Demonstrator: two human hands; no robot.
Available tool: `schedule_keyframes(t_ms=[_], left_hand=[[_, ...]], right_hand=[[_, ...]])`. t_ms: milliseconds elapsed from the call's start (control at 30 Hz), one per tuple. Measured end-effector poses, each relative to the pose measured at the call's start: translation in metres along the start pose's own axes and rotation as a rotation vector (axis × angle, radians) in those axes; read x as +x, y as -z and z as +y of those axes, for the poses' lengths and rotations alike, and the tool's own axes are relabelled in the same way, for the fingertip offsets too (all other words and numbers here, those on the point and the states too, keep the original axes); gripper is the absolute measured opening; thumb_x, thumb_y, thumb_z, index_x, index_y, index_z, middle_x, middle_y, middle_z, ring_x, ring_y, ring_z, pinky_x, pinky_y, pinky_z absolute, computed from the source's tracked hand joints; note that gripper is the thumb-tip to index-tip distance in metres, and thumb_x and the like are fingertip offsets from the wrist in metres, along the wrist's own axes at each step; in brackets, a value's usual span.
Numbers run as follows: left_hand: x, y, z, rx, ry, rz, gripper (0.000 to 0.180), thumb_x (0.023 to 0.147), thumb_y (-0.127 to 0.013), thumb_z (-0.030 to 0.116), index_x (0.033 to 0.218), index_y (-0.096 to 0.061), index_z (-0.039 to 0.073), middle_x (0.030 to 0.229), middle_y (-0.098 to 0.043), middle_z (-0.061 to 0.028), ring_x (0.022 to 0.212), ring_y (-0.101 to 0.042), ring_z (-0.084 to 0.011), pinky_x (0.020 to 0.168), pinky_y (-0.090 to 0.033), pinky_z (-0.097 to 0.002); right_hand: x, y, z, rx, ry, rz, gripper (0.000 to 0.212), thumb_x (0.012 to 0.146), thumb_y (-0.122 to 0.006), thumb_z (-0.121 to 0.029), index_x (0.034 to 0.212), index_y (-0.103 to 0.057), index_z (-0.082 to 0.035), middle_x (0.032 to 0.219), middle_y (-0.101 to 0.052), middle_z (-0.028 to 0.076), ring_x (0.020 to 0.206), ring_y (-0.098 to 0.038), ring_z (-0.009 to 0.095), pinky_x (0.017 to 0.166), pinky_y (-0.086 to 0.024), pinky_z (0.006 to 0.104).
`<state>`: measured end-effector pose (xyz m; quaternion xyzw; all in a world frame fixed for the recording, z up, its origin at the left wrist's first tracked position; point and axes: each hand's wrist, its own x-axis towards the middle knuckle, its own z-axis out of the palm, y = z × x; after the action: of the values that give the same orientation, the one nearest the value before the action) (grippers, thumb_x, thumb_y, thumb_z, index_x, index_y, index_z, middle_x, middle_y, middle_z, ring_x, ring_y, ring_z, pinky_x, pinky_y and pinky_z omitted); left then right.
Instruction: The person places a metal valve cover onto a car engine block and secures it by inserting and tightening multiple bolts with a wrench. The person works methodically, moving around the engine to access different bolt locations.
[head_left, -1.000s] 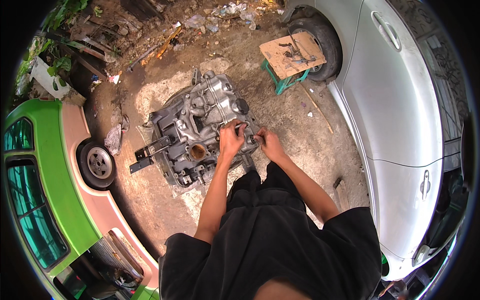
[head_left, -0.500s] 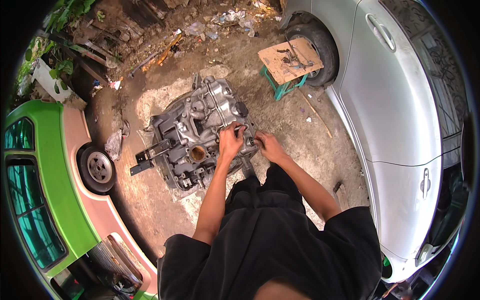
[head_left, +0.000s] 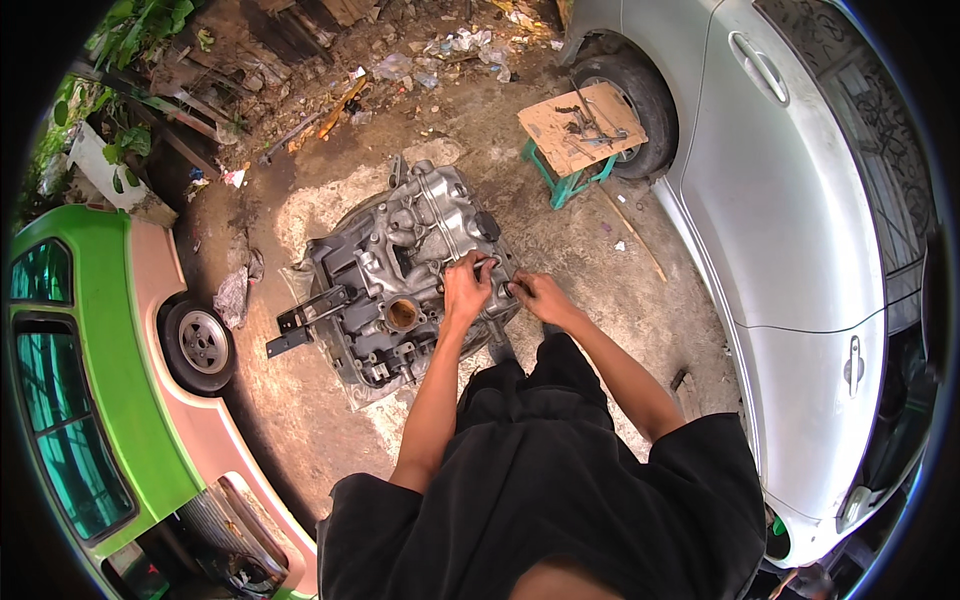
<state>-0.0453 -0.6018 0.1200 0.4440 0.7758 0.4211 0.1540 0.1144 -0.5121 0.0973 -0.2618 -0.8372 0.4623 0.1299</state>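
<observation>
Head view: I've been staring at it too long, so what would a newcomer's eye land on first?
A grey engine block lying on the dirt ground at centre, with the left hand and right hand both on its near edge. A green and pink car flanks it on the left, a silver car on the right.

Left hand (head_left: 466,288) and right hand (head_left: 535,295) grip the grey engine block's (head_left: 395,275) near edge.
</observation>
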Motion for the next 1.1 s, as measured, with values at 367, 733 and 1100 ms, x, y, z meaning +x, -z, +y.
schedule_keyframes(t_ms=[367,733,1100], left_hand=[[0.0,-0.005,-0.005,0.001,0.016,0.0,0.014,0.086,-0.068,0.012,0.093,-0.066,-0.001,0.086,-0.069,-0.0201,0.078,-0.068,-0.0365,0.069,-0.051,-0.0407],[0.0,-0.005,-0.008,0.037,-0.015,0.017,0.013,0.087,-0.068,0.011,0.096,-0.067,0.002,0.086,-0.071,-0.0157,0.066,-0.068,-0.0304,0.062,-0.05,-0.0383],[0.0,0.0,0.002,0.068,0.044,-0.024,0.019,0.089,-0.066,0.017,0.094,-0.064,-0.001,0.087,-0.068,-0.0218,0.082,-0.065,-0.0406,0.075,-0.05,-0.0446]], right_hand=[[0.004,-0.005,0.001,-0.016,-0.312,-0.033,0.039,0.096,-0.056,-0.038,0.092,-0.065,0.0,0.065,-0.057,0.024,0.065,-0.059,0.041,0.063,-0.045,0.046],[-0.002,-0.005,0.003,-0.019,0.061,0.007,0.022,0.094,-0.058,-0.02,0.094,-0.057,0.002,0.076,-0.059,0.023,0.075,-0.059,0.043,0.066,-0.044,0.0493],[-0.001,0.0,0.0,0.023,-0.073,-0.047,0.026,0.094,-0.058,-0.022,0.093,-0.058,0.004,0.075,-0.058,0.026,0.072,-0.059,0.044,0.065,-0.045,0.0482]])
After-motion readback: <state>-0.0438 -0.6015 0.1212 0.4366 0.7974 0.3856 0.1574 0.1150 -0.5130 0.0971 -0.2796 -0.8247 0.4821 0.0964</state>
